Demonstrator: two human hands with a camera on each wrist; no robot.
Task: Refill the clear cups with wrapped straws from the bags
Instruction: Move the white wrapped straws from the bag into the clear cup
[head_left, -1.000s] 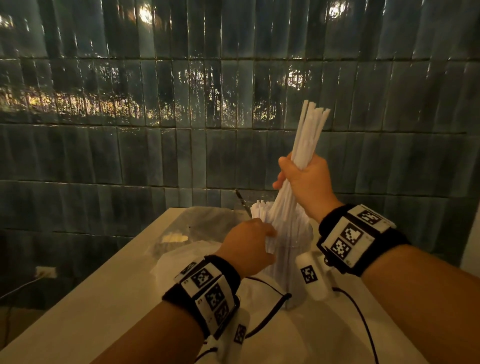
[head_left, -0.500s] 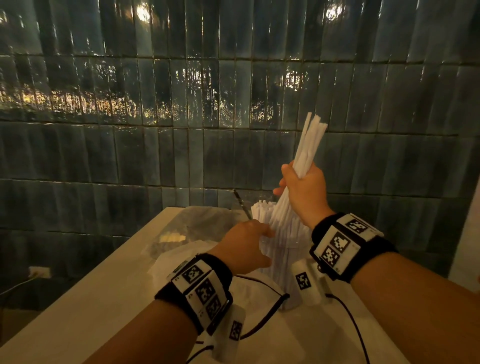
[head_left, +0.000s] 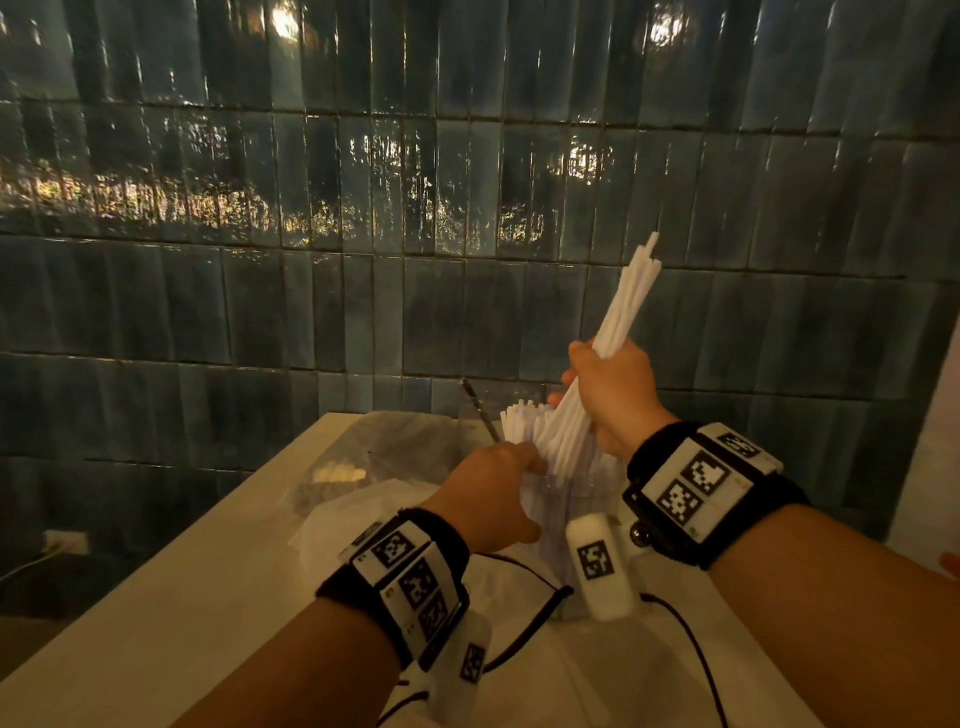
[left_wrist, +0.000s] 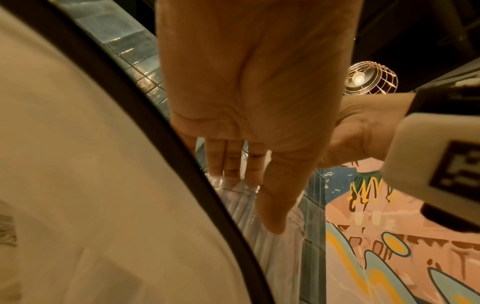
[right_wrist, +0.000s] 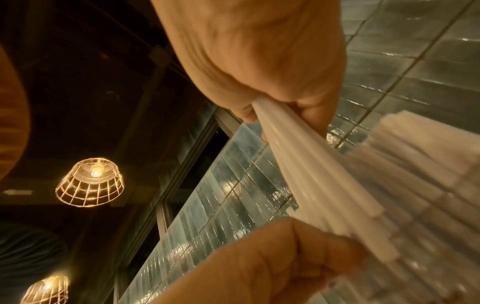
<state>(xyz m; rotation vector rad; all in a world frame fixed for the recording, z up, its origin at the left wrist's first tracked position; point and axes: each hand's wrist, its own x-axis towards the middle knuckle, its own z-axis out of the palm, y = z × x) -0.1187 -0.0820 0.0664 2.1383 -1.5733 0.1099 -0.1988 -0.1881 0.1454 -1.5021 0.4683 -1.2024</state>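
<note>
Nearest, at six o'clock in the head view, the two forearms crossed the pale bench (head_left: 156, 597); crumpled clear bags (head_left: 374, 457) lay on it at about ten o'clock from the hands, what was in them too dim to tell.

The left hand (head_left: 488, 499) came next; its fingers (left_wrist: 228, 162) lay nearly straight against the wall of the clear cup (head_left: 550, 525), steadying it rather than closing round it; the cup stood on the bench, already crowded with white straws (head_left: 524, 431) whose tips fanned above its rim.

Just beyond and above, the right hand (head_left: 613, 395) had its grip wrapped tight about a bundle (head_left: 623, 306) of wrapped straws at mid-length; the wrist view showed thumb and fingers closed around it.

The bundle's long axis ran from one o'clock at its free top down to seven o'clock, where the lower ends entered the cup mouth among the standing straws; the cup thus lay at seven o'clock from the grip, close below, so the push probably had to follow that slant; the right hand was the nearer to the work.

Farthest, dark glossy tiles (head_left: 363, 260) closed the scene.
</note>
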